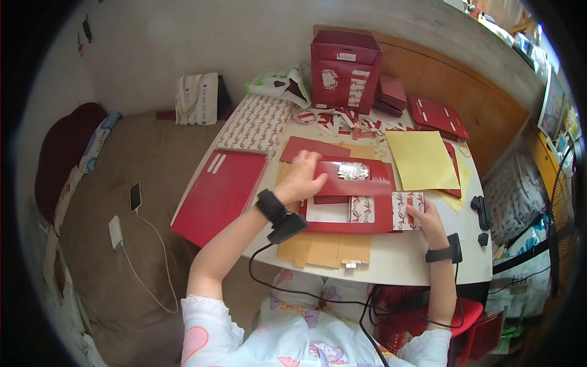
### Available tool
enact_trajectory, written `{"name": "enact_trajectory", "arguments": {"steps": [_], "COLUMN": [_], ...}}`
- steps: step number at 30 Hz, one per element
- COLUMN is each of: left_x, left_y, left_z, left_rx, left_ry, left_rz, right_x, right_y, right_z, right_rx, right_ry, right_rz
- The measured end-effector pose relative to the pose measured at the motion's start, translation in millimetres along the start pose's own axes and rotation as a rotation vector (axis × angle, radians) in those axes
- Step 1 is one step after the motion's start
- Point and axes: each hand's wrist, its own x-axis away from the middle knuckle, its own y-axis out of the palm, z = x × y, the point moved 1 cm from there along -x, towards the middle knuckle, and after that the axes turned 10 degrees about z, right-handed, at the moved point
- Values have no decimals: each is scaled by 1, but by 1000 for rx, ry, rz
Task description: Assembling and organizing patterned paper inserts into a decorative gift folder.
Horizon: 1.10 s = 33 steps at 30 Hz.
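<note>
A flat red cardboard box blank with a cut-out window lies in front of me. Its red flap, with an ornate die-cut opening, bows up over the far part. My left hand, blurred, is at the flap's left edge with thumb and fingers apart. In my right hand is a white patterned card piece with a small red label, thumb on top, at the blank's right side. A similar patterned piece shows through the window. Whether the two are joined is hidden.
Tan card sheets lie under the blank. Left are a red sheet stack and patterned sheets. Behind stand a tall red box and paper scraps. Yellow paper lies right. Black cables trail from my wrists.
</note>
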Motion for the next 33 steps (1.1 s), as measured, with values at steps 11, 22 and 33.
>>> {"name": "enact_trajectory", "arguments": {"steps": [11,22,33], "left_x": [33,31,28], "left_y": [-25,-28,-32], "left_z": [-29,-25,-13], "left_rx": [335,907,972], "left_ry": [-553,-804,-467], "left_rz": [-301,-37,201], "right_x": [-3,7,16], "right_y": [10,33,46], "right_z": [-2,-13,-29], "right_rx": [-136,-167,-100], "right_ry": [121,2,-164], "right_rz": [-243,-184,-88]}}
